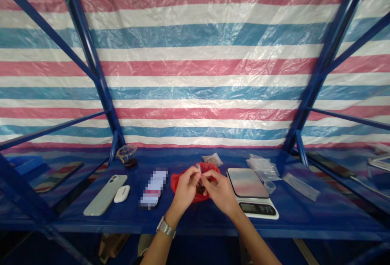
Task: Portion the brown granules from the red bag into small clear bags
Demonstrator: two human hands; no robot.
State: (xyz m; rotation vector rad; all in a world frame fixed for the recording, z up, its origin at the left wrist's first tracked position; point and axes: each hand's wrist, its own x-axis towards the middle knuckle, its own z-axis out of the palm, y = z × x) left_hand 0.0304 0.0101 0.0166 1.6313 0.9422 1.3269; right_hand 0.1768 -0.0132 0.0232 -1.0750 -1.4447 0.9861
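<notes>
Hands: two, bare, both above the red bag. Left hand (187,184), its thumb and forefinger pinching a small clear bag (199,168); right hand (219,190), its fingertips closed on the same film. Exact finger contact partly hidden.
Small clear bag: one, thin glossy plastic, held upright over the red bag's centre.
Red bag (176,181): one, crinkled thin plastic, mouth spread open; small dark pieces (200,189) inside, uncounted.
Filled sachet (213,159): one, transparent, at one o'clock from the red bag.
Scale (248,182): one, three o'clock; smooth square metal plate, white body, dark display panel.
Flat clear bags: one overlapping pile (262,167), two o'clock, count unreadable; one single bag (301,186), three o'clock, beyond the scale.
Measuring cup (269,186): one, small, translucent, three o'clock, just beside the scale.
Phones: two on this bench at nine o'clock; lit phone (154,187) nearer, pale phone (105,196) farther.
White case (122,194): one, rounded, between the phones.
Lidded cup (127,157): one, clear, dark contents, ten o'clock.
Wristwatch (166,227): one, metal links, left wrist.
</notes>
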